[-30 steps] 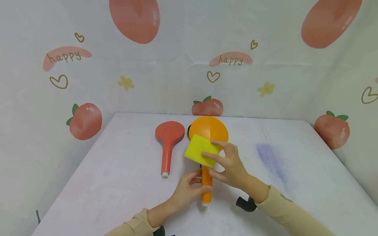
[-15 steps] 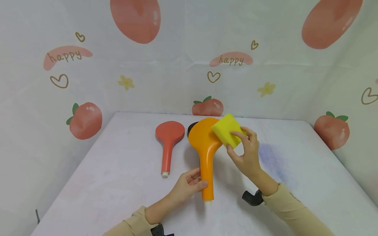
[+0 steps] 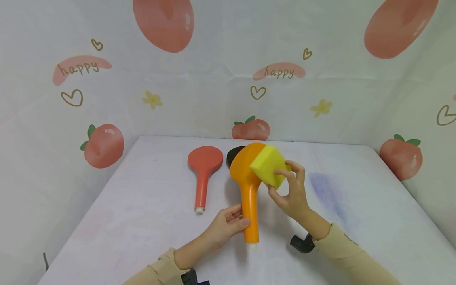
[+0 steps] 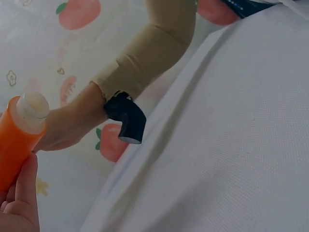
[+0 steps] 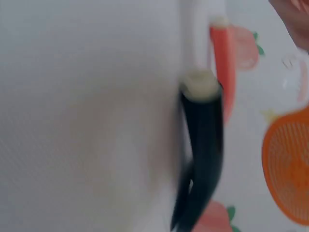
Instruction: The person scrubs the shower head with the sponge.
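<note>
In the head view, my left hand grips the lower handle of an orange handheld shower head, held upright above the table. My right hand pinches a yellow sponge against or just in front of the right edge of its round head; contact is hard to tell. The left wrist view has the handle's pale threaded end and part of the left hand. In the right wrist view, the orange head's perforated face shows at the right; the sponge is out of that view.
A red shower head lies on the white table, left of the orange one. Behind the orange one lies a black shower head, mostly hidden. Black elbow-shaped pieces sit at both wrists. A printed cloth stands behind.
The sponge went from the front middle of the orange shower head to its right side, then slightly back left. The orange shower head has tilted and turned; the left hand keeps its grip.
</note>
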Demonstrator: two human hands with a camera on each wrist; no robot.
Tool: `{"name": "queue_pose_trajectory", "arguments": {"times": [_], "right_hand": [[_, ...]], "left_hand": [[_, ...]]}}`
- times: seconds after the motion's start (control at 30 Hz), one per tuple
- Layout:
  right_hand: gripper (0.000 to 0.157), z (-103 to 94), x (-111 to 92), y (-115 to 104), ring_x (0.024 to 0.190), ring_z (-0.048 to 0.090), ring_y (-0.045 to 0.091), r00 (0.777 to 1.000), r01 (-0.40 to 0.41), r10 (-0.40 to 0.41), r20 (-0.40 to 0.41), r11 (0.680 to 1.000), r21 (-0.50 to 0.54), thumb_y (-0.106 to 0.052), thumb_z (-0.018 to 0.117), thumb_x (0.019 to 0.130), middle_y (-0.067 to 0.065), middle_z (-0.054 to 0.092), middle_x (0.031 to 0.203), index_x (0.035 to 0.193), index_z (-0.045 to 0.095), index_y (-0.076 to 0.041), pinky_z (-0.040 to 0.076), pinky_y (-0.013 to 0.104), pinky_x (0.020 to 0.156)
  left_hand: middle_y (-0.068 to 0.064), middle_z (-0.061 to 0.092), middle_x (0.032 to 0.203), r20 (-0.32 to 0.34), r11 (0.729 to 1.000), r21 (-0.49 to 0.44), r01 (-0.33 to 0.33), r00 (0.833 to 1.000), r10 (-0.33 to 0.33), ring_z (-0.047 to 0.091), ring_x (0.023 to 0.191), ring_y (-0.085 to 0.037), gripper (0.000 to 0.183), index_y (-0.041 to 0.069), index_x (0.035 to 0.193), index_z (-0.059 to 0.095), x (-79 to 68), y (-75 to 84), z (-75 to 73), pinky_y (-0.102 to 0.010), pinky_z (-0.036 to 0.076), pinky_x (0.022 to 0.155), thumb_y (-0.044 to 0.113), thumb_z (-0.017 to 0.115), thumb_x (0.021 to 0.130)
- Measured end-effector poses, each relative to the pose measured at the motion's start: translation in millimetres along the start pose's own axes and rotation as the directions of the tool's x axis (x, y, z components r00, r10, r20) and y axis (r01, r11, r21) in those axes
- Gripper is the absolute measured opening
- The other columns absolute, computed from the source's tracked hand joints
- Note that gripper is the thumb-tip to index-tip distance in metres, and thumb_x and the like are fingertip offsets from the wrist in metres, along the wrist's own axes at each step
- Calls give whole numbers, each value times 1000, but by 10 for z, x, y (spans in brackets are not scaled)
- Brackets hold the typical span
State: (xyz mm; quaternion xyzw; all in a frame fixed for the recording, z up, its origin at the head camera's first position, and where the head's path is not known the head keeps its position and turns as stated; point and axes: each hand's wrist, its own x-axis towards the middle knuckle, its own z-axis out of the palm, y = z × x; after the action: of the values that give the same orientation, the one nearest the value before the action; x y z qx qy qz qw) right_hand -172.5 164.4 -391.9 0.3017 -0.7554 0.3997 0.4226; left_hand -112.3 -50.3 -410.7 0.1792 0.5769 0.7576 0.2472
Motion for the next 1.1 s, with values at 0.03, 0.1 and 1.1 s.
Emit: {"name": "queue_pose_trajectory", "arguments": {"times": [0.03, 0.1, 1.1], "right_hand": [[29, -14, 27, 29, 111, 38, 32, 999, -40, 40, -12, 999, 8, -19, 59, 81, 31, 37, 121, 102, 53, 1, 34, 29, 91], [33, -43, 81, 69, 113, 38, 30, 993, -114, 115, -32, 993, 27, -7, 59, 74, 30, 37, 122, 105, 52, 2, 34, 29, 91], [44, -73, 127, 70, 96, 39, 4, 963, -251, 263, -62, 955, 157, 5, 50, 78, 14, 45, 115, 121, 42, 10, 32, 18, 82]], "left_hand": [[-18, 55, 123, 6, 1000, -4, 4, 1000, -4, 61, 96, -3, 70, -14, 137, 31, 0, 0, -2, -22, 53, 87, 25, 64, 89], [-13, 57, 122, 18, 1000, -8, 14, 1000, -13, 61, 97, -3, 69, -14, 137, 32, -2, -1, -1, -21, 53, 87, 24, 64, 89], [-24, 46, 135, 44, 993, 115, 29, 998, -34, 58, 106, -10, 64, -3, 141, 35, -5, -15, 5, -21, 51, 92, 23, 63, 89]]}}
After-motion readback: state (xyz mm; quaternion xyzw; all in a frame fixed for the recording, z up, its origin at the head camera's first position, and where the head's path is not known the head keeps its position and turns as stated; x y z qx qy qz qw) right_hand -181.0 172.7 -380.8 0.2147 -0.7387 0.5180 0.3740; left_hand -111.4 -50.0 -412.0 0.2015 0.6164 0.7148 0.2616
